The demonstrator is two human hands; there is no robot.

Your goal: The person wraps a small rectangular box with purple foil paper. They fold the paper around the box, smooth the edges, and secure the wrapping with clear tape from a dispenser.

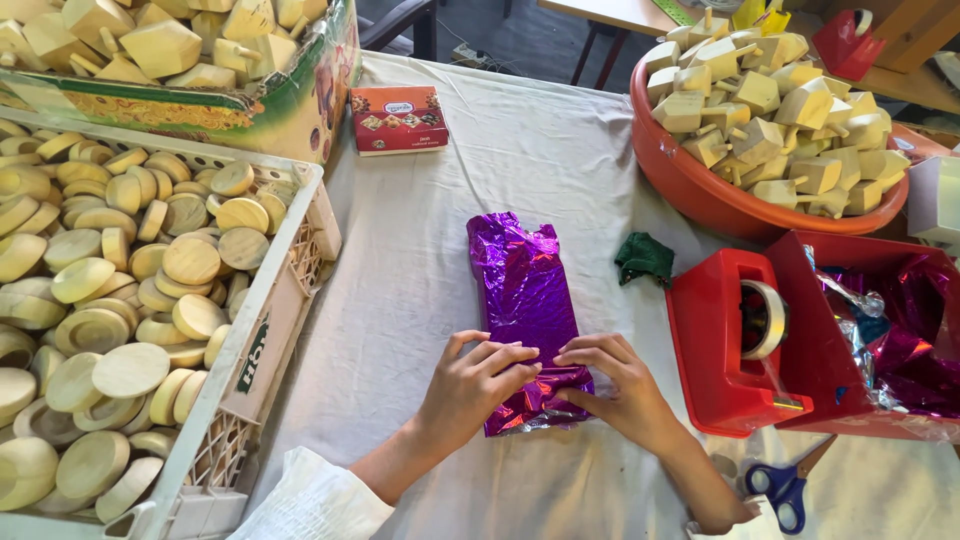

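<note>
Purple metallic foil, crinkled and shiny, wraps a long rectangular parcel [523, 300] lying at the centre of the white cloth-covered table [560, 150]. Both hands work its near end. The left hand [470, 385] lies flat on the foil with fingers spread and loose, pressing rather than gripping; the right hand [615, 385] has its fingertips bent down onto the folded flap, pinning it against the parcel. Neither hand closes around anything.

To my eye, a neat end fold calls for steady downward pressure from one hand while the other creases the foil sharply along the edge, since this stuff springs back and tears easily.

At three o'clock from the parcel stands a red plastic tape dispenser [735, 340] with a roll of clear tape, and past it a red bin of foil scraps [890, 330]. Blue-handled scissors [785, 485] lie at five o'clock. A small green scrap [645, 257] sits at two o'clock, an orange basin of pale wooden blocks [770, 110] beyond. At nine o'clock, a cream crate of round wooden discs [120, 300]; at eleven, a small red box [398, 118].
</note>
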